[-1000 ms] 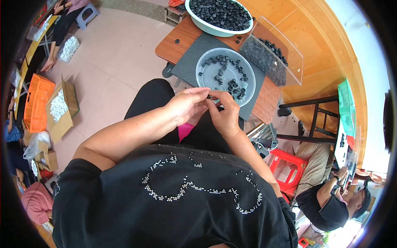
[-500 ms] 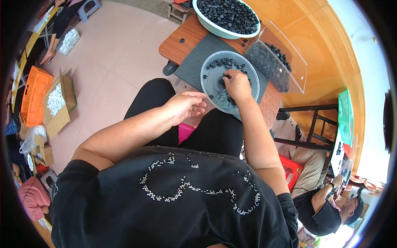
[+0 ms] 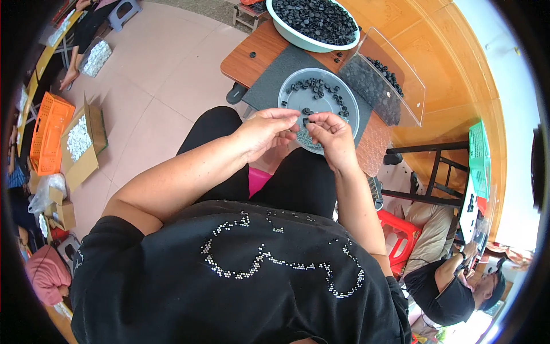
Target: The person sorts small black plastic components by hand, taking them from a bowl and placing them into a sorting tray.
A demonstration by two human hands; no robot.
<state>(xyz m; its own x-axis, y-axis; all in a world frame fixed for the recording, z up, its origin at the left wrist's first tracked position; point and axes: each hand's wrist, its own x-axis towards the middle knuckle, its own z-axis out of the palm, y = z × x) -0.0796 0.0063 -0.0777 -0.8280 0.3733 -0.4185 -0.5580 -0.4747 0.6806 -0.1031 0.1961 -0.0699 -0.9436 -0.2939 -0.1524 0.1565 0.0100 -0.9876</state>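
Observation:
My left hand (image 3: 268, 131) and my right hand (image 3: 331, 133) meet above my lap, just at the near rim of a round grey tray (image 3: 291, 98) that holds several small black ring-shaped parts (image 3: 317, 89). My right hand pinches one small black part (image 3: 306, 121) between thumb and fingers. My left hand's fingertips curl toward the same part and touch it. The tray rests on a dark grey mat (image 3: 269, 80) on a low wooden table (image 3: 252, 54).
A large pale basin (image 3: 289, 35) full of black parts stands at the table's far side. A clear plastic bin (image 3: 395, 86) with black parts lies to the right. Cardboard boxes (image 3: 80, 143) and an orange crate (image 3: 48, 133) stand on the floor left. Another person (image 3: 452, 286) sits at lower right.
My right hand reached into the grey tray, then came back to my left hand with a small black part. Both hands are together again.

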